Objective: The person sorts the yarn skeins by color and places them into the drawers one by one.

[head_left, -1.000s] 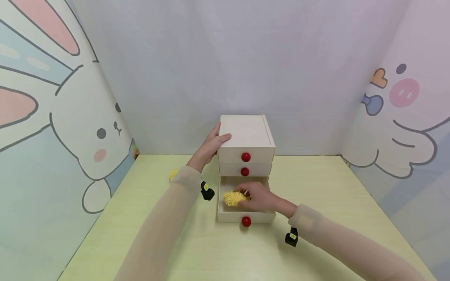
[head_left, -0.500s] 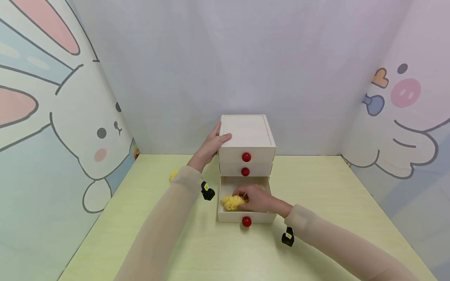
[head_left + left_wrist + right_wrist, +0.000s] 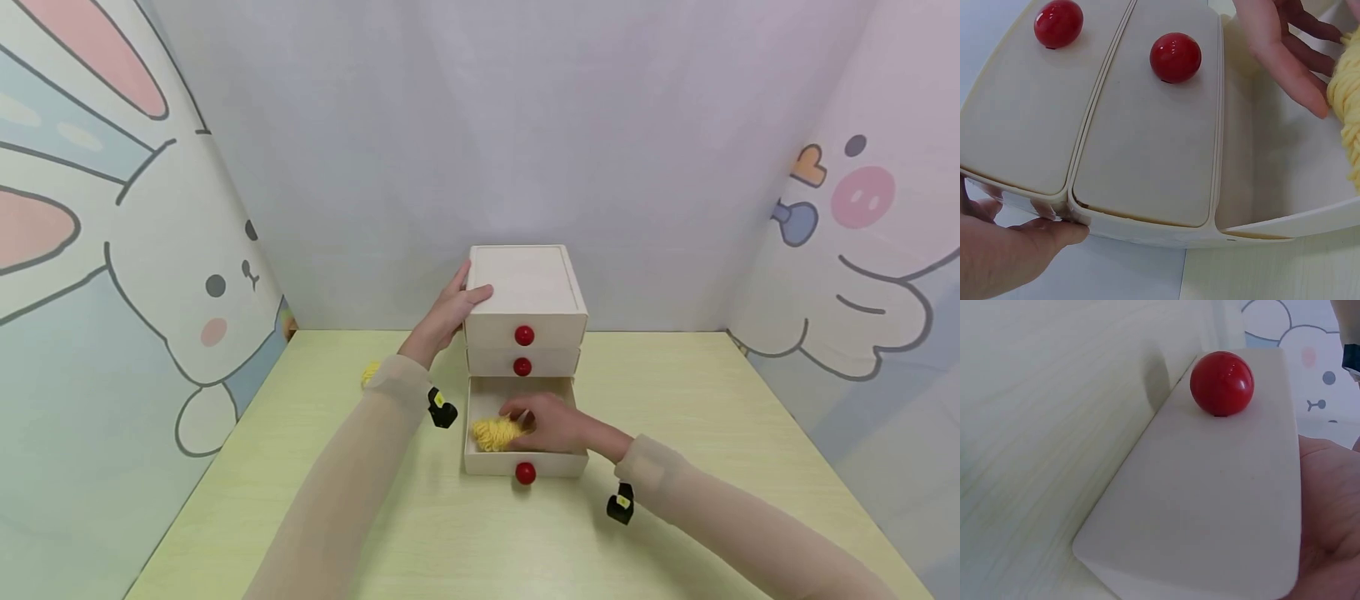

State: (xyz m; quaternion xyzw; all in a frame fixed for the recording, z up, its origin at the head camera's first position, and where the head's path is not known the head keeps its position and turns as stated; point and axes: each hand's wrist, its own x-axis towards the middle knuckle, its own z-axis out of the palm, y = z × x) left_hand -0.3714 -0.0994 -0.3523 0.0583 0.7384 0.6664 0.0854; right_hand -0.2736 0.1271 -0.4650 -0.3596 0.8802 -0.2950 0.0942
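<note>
A small white drawer cabinet (image 3: 525,280) with red round knobs stands against the back wall, its bottom drawer (image 3: 490,465) pulled out. My left hand (image 3: 447,315) holds the cabinet's upper left edge, thumb on top and fingers along the side. In the drawer lies a bundle of yellow yarn (image 3: 495,434). My right hand (image 3: 553,422) is inside the drawer at the bundle's right. Seen from the left wrist, its loosened fingers (image 3: 1294,78) reach to the side of the yarn without wrapping it. The right wrist view shows mainly the drawer front (image 3: 1210,500) and its knob (image 3: 1222,384).
Another yellow piece (image 3: 370,372) lies on the table left of the cabinet, partly hidden by my left sleeve. The two upper drawers (image 3: 491,362) are closed. Cartoon-printed walls stand on both sides of the pale table (image 3: 675,400).
The yarn bundle has shifted slightly toward the drawer's front left, and my right hand's fingers have loosened beside it. My left hand stays on the cabinet.
</note>
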